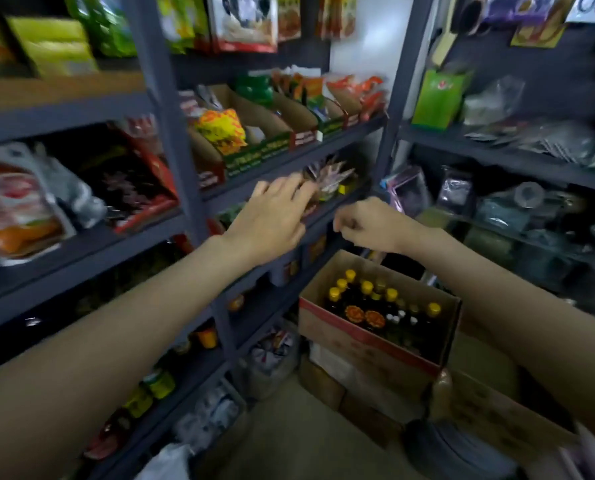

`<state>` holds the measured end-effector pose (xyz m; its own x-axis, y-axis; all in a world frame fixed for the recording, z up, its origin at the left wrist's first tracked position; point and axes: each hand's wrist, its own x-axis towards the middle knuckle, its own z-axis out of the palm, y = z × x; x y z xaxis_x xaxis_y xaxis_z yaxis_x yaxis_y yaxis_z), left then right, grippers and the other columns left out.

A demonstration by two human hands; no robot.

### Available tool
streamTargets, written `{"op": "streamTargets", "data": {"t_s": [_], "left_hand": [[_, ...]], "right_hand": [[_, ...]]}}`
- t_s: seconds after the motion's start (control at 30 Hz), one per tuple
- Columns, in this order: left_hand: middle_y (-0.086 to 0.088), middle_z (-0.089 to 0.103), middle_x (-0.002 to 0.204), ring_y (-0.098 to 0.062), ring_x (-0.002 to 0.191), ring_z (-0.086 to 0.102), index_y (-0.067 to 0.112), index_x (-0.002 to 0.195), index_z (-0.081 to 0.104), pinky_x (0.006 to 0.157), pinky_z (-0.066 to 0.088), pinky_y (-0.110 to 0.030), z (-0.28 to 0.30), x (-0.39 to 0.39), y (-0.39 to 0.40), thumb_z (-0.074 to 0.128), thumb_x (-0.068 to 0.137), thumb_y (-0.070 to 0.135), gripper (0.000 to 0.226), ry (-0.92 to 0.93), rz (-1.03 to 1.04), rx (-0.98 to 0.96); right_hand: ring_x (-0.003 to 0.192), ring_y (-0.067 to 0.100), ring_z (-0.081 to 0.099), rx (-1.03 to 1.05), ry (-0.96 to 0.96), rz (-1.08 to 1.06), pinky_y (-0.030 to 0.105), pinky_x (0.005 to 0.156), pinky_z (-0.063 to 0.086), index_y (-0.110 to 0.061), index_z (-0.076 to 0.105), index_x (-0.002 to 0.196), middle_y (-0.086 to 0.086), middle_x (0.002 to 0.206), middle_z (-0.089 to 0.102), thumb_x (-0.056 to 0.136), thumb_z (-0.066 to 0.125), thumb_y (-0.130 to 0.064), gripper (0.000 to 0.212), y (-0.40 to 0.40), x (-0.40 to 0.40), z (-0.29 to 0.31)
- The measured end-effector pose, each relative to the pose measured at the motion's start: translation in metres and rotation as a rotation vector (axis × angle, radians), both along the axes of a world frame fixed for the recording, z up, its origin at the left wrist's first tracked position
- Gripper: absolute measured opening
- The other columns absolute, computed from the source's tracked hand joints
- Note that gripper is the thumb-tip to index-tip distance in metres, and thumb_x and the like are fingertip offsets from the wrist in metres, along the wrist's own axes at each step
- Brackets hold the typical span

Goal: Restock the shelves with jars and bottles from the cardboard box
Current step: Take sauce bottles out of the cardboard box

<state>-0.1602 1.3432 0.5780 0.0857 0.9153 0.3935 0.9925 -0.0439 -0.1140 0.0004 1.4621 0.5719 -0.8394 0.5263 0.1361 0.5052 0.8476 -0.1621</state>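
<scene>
Nearest, both forearms stretch out from the bottom corners toward the dark metal shelving. Below and between them the cardboard box point(375, 337) sits open-topped on other cartons on the floor, just beside the shelf uprights. It holds dark bottles point(365, 299) standing upright, long axes vertical, yellow caps pointing up; a few smaller white-capped ones stand at its right end.

Further out, the right hand point(365, 225) hangs above the far edge of the box, fingers loosely curled downward and holding nothing I can make out. The left hand point(272, 216) is higher and further left, fingers extended toward the middle shelf point(282, 168), its fingertips at a cluster of small packets point(327, 174); blur keeps me from telling whether it touches or grips them.

My reading is that this sits between placements: the left hand is making room or tidying while the box is still well filled. The next move likely calls for the right hand to drop, take a bottle by its neck, and lift it straight up.
</scene>
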Motion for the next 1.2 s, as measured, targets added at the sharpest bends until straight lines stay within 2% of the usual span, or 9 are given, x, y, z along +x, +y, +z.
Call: {"op": "streamTargets", "data": {"t_s": [0.13,0.2,0.4,0.5,0.73,0.83,0.93,1.07,1.2], "left_hand": [[-0.008,0.040,0.137,-0.027,0.125,0.041,0.014,0.136,0.031,0.097,0.032,-0.037,-0.050,0.025,0.075,0.043,0.095,0.030,0.046,-0.125,0.159,-0.651],[-0.004,0.040,0.142,-0.024,0.129,0.040,0.017,0.138,0.035,0.101,0.035,-0.034,-0.072,0.025,0.096,0.044,0.096,0.030,0.045,-0.179,0.182,-0.779],[-0.007,0.052,0.128,-0.027,0.111,0.054,0.013,0.131,0.043,0.088,0.046,-0.037,-0.133,-0.004,0.143,0.044,0.096,0.026,0.038,-0.180,0.248,-0.894],[-0.009,0.053,0.126,-0.027,0.109,0.054,0.012,0.134,0.040,0.078,0.042,-0.033,-0.167,-0.017,0.159,0.045,0.096,0.021,0.039,-0.283,0.262,-0.927],[-0.016,0.054,0.126,-0.031,0.112,0.053,0.004,0.125,0.049,0.087,0.043,-0.033,-0.230,-0.052,0.214,0.047,0.094,0.010,0.032,-0.537,0.308,-0.769],[-0.016,0.054,0.126,-0.030,0.112,0.053,0.004,0.122,0.052,0.091,0.043,-0.033,-0.260,-0.057,0.227,0.049,0.091,0.009,0.031,-0.617,0.340,-0.786],[-0.015,0.053,0.123,-0.030,0.111,0.053,0.006,0.118,0.055,0.095,0.043,-0.037,-0.287,-0.058,0.236,0.048,0.091,0.010,0.028,-0.634,0.353,-0.817],[-0.010,0.060,0.117,-0.025,0.105,0.059,0.009,0.112,0.060,0.090,0.048,-0.036,-0.324,-0.051,0.241,0.050,0.090,0.009,0.024,-0.736,0.386,-0.735],[-0.011,0.061,0.120,-0.023,0.107,0.059,0.006,0.118,0.058,0.090,0.047,-0.030,-0.335,-0.031,0.246,0.056,0.088,0.007,0.031,-0.874,0.421,-0.719]], "right_hand": [[0.090,0.028,0.064,-0.189,-0.083,-0.104,0.036,0.080,0.049,-0.007,0.068,0.092,0.008,0.088,0.067,0.088,0.053,-0.011,0.016,0.072,0.048,-0.045],[0.093,0.028,0.063,-0.254,-0.132,-0.129,0.033,0.079,0.046,-0.004,0.068,0.093,0.011,0.095,0.068,0.090,0.051,-0.011,0.019,0.098,0.062,-0.062],[0.100,0.029,0.061,-0.363,-0.169,-0.173,0.031,0.094,0.041,0.004,0.067,0.098,0.016,0.102,0.068,0.088,0.049,-0.002,0.021,0.146,0.066,-0.132],[0.102,0.023,0.059,-0.428,-0.303,-0.156,0.030,0.089,0.043,-0.006,0.066,0.098,0.004,0.097,0.061,0.090,0.050,-0.006,0.017,0.168,0.054,-0.168],[0.118,0.027,0.051,-0.373,-0.463,-0.112,0.035,0.093,0.044,-0.013,0.048,0.131,0.010,0.130,0.052,0.091,0.056,-0.017,0.041,0.216,-0.006,-0.249],[0.127,0.027,0.045,-0.463,-0.502,-0.039,0.035,0.095,0.043,-0.021,0.031,0.144,0.008,0.149,0.032,0.089,0.058,-0.011,0.062,0.223,-0.040,-0.290],[0.134,0.029,0.037,-0.427,-0.640,0.026,0.040,0.097,0.043,-0.024,0.029,0.145,0.008,0.156,0.015,0.092,0.051,-0.006,0.060,0.228,-0.060,-0.334],[0.119,0.032,0.049,-0.298,-0.661,0.126,0.043,0.094,0.045,-0.014,0.044,0.130,0.015,0.134,0.043,0.096,0.040,-0.013,0.035,0.233,-0.071,-0.381],[0.106,0.028,0.058,-0.329,-0.548,0.233,0.038,0.082,0.050,-0.011,0.053,0.114,0.010,0.115,0.060,0.091,0.055,-0.017,0.024,0.248,-0.070,-0.368]]}}
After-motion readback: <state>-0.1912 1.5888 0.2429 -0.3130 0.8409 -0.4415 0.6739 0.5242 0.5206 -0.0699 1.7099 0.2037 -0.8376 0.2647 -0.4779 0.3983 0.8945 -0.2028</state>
